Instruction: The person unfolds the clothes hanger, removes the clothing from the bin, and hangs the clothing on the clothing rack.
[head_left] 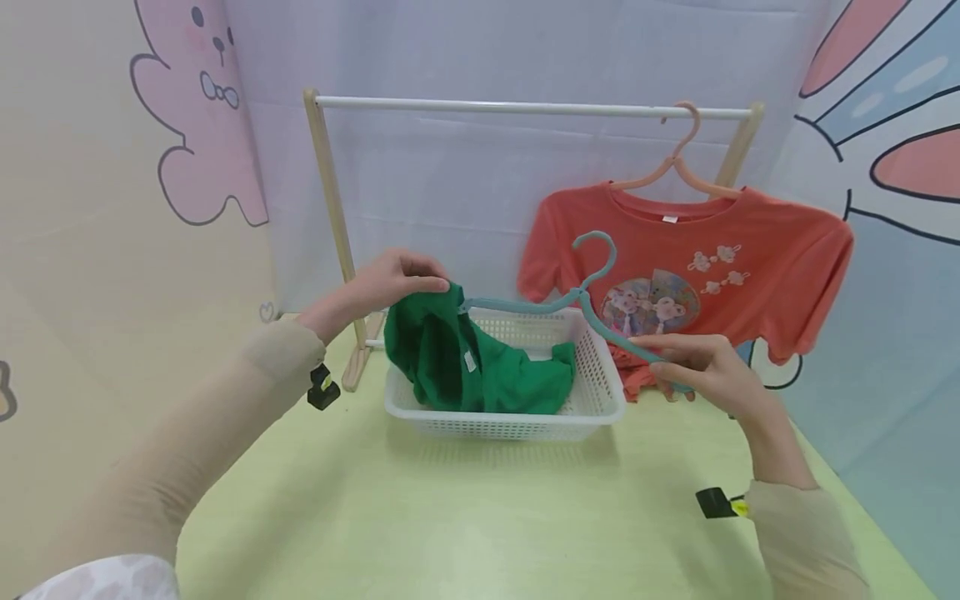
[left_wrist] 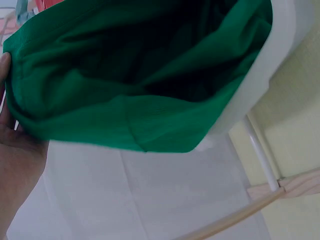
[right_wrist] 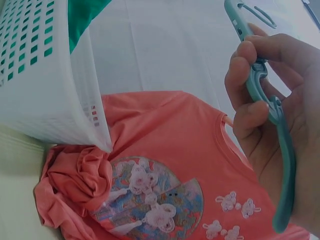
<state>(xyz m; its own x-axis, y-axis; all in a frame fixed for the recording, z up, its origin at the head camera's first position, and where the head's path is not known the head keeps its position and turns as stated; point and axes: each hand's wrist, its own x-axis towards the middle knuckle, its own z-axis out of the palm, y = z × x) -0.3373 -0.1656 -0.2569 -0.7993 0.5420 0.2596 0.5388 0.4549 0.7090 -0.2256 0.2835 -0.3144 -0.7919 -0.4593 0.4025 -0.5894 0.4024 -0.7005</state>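
In the head view my left hand [head_left: 397,282] pinches the upper edge of a green garment [head_left: 525,379], with the thumb against the cloth. The garment's lower part lies in a white perforated basket [head_left: 502,421]. A teal clothes hanger [head_left: 525,306] spans between my hands. Its left end meets the garment's edge beside my left fingers, and its hook points up. My right hand [head_left: 708,371] grips the hanger's right arm. From the right wrist view, fingers curl round the teal hanger [right_wrist: 257,82]. The left wrist view looks into the garment's dark opening [left_wrist: 150,65].
Behind the basket stands a rack with a white rail [head_left: 487,106] and wooden posts [head_left: 330,183]. A coral shirt [head_left: 652,242] hangs at its right on a peach hanger [head_left: 678,154], its lower part bunched beside the basket. Everything stands on a pale green table [head_left: 480,517].
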